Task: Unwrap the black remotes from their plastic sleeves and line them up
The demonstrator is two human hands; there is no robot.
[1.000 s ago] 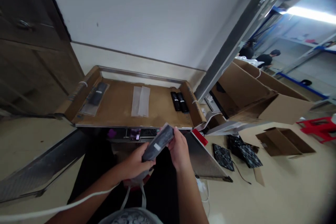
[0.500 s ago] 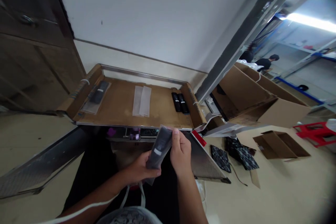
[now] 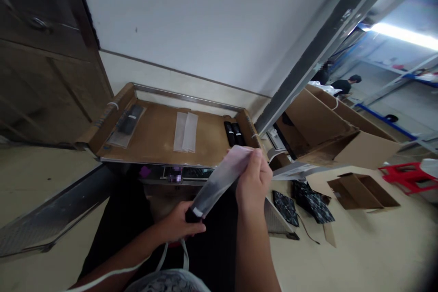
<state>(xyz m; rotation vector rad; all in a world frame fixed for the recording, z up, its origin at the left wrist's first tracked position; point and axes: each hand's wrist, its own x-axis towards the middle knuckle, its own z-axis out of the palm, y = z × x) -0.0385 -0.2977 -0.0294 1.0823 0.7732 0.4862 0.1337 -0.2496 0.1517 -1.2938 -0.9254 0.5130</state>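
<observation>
My left hand (image 3: 179, 226) grips the lower end of a long black device (image 3: 192, 213) near my lap. My right hand (image 3: 255, 180) is closed on the upper end of a clear plastic sleeve (image 3: 222, 178) that covers the device and stretches up and to the right from it. Both hands are in front of a brown cardboard tray (image 3: 153, 139). On that tray lie two black devices (image 3: 234, 133) at the right, two clear sleeves (image 3: 185, 131) in the middle and one bagged black device (image 3: 128, 119) at the left.
Open cardboard boxes (image 3: 328, 127) stand to the right, with a smaller one (image 3: 362, 189) on the floor. Black patterned boards (image 3: 303, 200) lie on the floor by my right side. A dark wooden cabinet (image 3: 41, 54) fills the left. Two people stand far back right.
My right hand has pulled the clear sleeve up and to the right, so most of it now stretches beyond the black device. My left hand stayed low on the device's end.
</observation>
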